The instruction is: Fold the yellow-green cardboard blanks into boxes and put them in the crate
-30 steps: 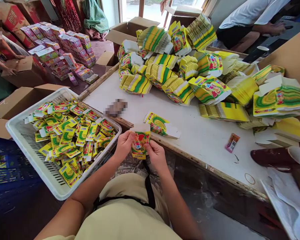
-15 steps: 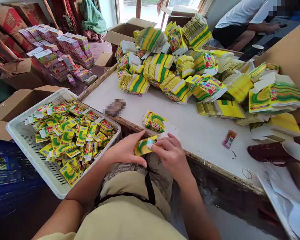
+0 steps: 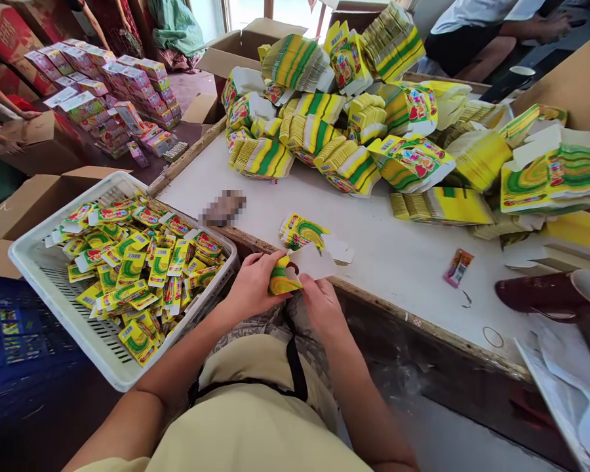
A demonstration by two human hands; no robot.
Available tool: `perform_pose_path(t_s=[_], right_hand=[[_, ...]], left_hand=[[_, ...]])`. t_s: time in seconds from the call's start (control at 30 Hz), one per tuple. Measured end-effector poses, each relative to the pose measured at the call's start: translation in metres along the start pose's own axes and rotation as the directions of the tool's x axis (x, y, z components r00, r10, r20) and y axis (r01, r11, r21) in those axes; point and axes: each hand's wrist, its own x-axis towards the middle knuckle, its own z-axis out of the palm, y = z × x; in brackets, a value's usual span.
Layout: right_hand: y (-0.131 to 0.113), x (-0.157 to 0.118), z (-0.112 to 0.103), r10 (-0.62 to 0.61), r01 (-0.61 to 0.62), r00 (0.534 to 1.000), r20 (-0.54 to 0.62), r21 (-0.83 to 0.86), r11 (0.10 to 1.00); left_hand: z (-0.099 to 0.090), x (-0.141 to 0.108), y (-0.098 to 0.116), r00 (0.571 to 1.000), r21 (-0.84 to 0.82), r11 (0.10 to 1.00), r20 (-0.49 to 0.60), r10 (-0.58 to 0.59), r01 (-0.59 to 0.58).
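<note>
Between my two hands, above my lap at the table's near edge, is a small yellow and green carton (image 3: 284, 278) with its white flap raised. My left hand (image 3: 255, 283) is closed around the carton's left side. At the other side, my right hand (image 3: 323, 305) pinches the white cardboard near its lower right corner. Just beyond my hands, a small stack of flat cartons (image 3: 303, 233) lies on the white table (image 3: 373, 246). To my left, a white plastic basket (image 3: 27, 252) holds a heap of folded yellow cartons (image 3: 132, 265).
Bundles of flat cartons (image 3: 305, 134) cover the table's far side. A small packet (image 3: 458, 267), a dark red mug (image 3: 535, 295) and a rubber band (image 3: 493, 337) lie at the right. Blue crate (image 3: 24, 347) stands left; pink boxes (image 3: 147, 92) are stacked beyond. Other people are nearby.
My left hand has closed from a spread pose onto a carton. My right hand has lowered slightly, and a white flap now stands up between my hands. The view has shifted slightly.
</note>
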Motion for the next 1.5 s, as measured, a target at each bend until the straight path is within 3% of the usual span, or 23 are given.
perform_pose_path(t_s=[0.2,0.4,0.7,0.87,1.0,1.1,1.27,1.33,1.4,1.5], right_hand=[[-0.008,0.005,0.003,0.114,-0.124,0.991,0.069,0.162,0.979],[-0.004,0.000,0.007,0.101,-0.110,0.993,0.067,0.140,0.984],[0.006,-0.003,0.004,0.012,-0.020,0.995,0.100,0.080,0.997],[0.006,-0.007,-0.002,-0.124,0.140,0.979,0.161,-0.093,0.986],[0.001,-0.009,-0.004,-0.283,0.354,0.930,0.236,-0.365,0.861],[0.003,-0.008,-0.002,-0.341,0.396,0.918,0.204,-0.425,0.814],[0.014,-0.005,0.001,-0.353,0.321,0.935,-0.040,-0.331,0.887],[0.016,-0.004,0.000,-0.355,0.309,0.929,-0.107,-0.304,0.901],[0.015,-0.003,-0.001,-0.358,0.317,0.931,-0.072,-0.329,0.890],[0.010,-0.003,-0.004,-0.361,0.365,0.928,0.094,-0.437,0.822]], left_hand=[[0.006,-0.008,0.000,0.998,-0.067,0.997,0.053,-0.037,0.041],[0.008,-0.012,0.003,0.998,-0.235,0.971,0.030,0.053,-0.044],[0.012,-0.014,0.002,0.999,-0.267,0.963,0.021,-0.025,0.029],[0.011,-0.010,-0.002,0.996,-0.291,0.954,0.054,-0.064,0.077],[0.012,-0.009,-0.005,0.992,-0.335,0.934,0.047,-0.117,0.127],[0.014,-0.008,-0.005,0.993,-0.300,0.947,0.018,-0.116,0.116],[0.013,-0.006,-0.001,0.986,-0.098,0.993,-0.147,-0.081,0.067],[0.010,-0.005,0.001,0.983,-0.041,0.994,-0.150,-0.103,0.098],[0.006,-0.006,0.001,0.987,-0.044,0.993,-0.108,-0.116,0.112],[0.001,-0.006,0.000,0.994,-0.073,0.994,-0.060,-0.088,0.083]])
